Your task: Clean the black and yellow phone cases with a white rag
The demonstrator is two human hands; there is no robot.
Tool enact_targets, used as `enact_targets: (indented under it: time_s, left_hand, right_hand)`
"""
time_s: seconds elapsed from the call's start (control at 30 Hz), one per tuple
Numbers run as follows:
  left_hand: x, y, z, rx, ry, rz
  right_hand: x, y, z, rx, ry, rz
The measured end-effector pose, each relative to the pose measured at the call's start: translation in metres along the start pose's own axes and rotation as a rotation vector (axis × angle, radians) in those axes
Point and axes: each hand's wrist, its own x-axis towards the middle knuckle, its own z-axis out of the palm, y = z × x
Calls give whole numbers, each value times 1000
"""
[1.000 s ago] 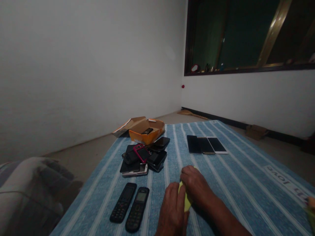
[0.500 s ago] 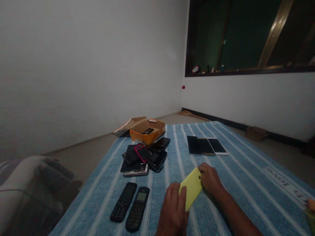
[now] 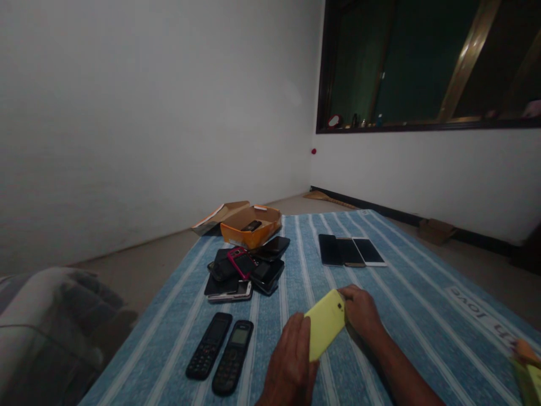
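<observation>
A yellow-backed smartphone (image 3: 325,324) is held tilted above the striped cloth, its camera side toward me. My left hand (image 3: 291,355) grips its near left end, fingers closed against the edge. At the far right end, my right hand (image 3: 360,309) pinches the corner near the camera lens. The phone's screen side is hidden. To the left of my hands, a black keypad phone (image 3: 209,345) and a second keypad phone (image 3: 233,357) lie side by side. Beyond my right hand, a black smartphone (image 3: 330,250), a gold-edged one (image 3: 350,251) and a white one (image 3: 369,251) lie in a row.
A pile of several phones (image 3: 243,268) lies left of centre. Behind it stands an open orange box (image 3: 249,234) with a small phone inside. Grey fabric (image 3: 54,332) is at the left. Something yellow and orange (image 3: 527,363) sits at the right edge.
My hands keep hold of the yellow phone, which has turned slightly so more of its back faces me. The whole view has shifted a little; the other phones stay in place.
</observation>
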Motion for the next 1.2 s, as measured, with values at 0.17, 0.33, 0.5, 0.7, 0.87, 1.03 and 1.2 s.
enact_targets:
  time_s: [0.17,0.33,0.5,0.7,0.87,1.03,1.2]
  left_hand:
    - [2,-6,-11,-3,-57,27]
    - [2,-9,-7,-11,-3,27]
    - [0,-8,1,-17,70,13]
    - [10,-5,-17,6,13,-7]
    - [17,-5,-22,-35,33,-38]
    - [16,-5,-18,-69,4,-75]
    - [10,-7,-9,-76,-55,-136]
  right_hand:
    - [-8,4,-8,-109,-34,-41]
    - [-13,5,-16,-271,-82,-93]
    - [-17,0,-19,-449,-115,-68]
    - [-17,-1,-30,-401,-75,-57]
    - [-21,-15,-16,28,86,-171]
    - [-49,-38,25,66,-17,-341]
    - [-71,-40,40,-71,-69,-482]
